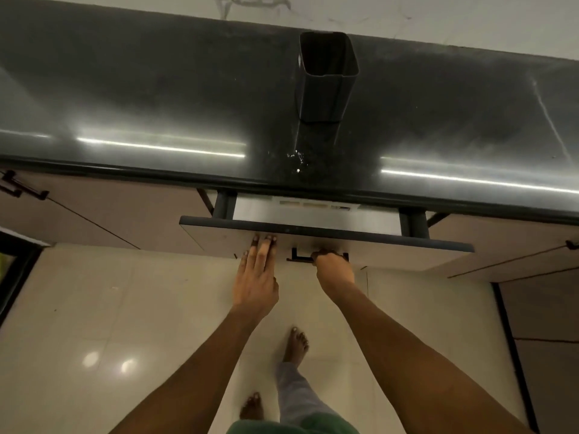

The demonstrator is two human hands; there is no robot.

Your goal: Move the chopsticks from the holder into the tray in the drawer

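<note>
While drawer (326, 242) sits ajar, left hand (255, 283) flat, fingers together, right hand (333, 266) clamped on handle (297, 256)

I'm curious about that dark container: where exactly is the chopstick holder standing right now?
The holder stands upright at the centre of the dark countertop, near its back edge by the wall, directly above the slightly open drawer both hands touch.

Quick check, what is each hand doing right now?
Left hand: open, fingers flat against the drawer front, holding nothing.
Right hand: closed around the drawer handle.
</note>
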